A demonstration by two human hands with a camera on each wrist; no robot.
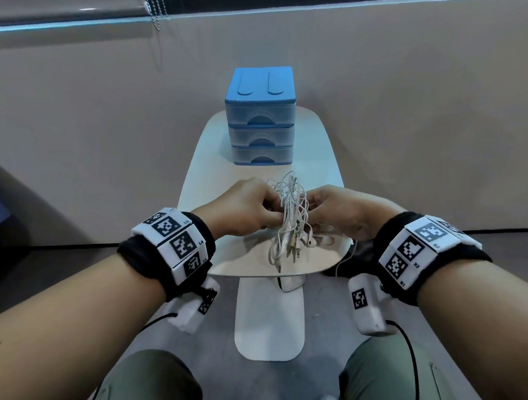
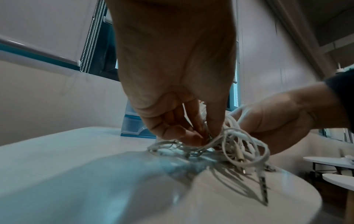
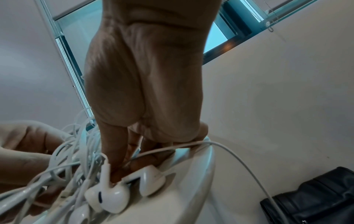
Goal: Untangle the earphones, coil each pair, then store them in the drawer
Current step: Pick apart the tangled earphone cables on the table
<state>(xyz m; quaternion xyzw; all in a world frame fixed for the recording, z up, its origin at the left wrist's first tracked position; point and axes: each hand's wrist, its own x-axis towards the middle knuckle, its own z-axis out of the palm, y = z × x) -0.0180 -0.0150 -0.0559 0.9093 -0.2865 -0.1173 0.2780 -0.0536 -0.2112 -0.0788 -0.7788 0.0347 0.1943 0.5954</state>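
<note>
A tangled bundle of white earphones (image 1: 289, 216) (image 2: 237, 145) (image 3: 80, 171) lies on the near half of the small white table (image 1: 210, 172), with plugs trailing toward the front edge. My left hand (image 1: 241, 207) (image 2: 184, 121) pinches cables on the bundle's left side. My right hand (image 1: 338, 210) (image 3: 138, 136) pinches cables on its right side, beside two white earbuds (image 3: 113, 197). One cable (image 3: 249, 165) hangs over the table's right edge. The blue drawer unit (image 1: 260, 118) with three shut translucent drawers stands at the table's far end.
A black bag (image 3: 316, 195) lies on the floor by the table's right edge. A beige wall stands behind the table, with a blind's bead chain (image 1: 154, 7) hanging above. Other white tables (image 2: 335, 163) stand off to the right. My knees sit below the table's front.
</note>
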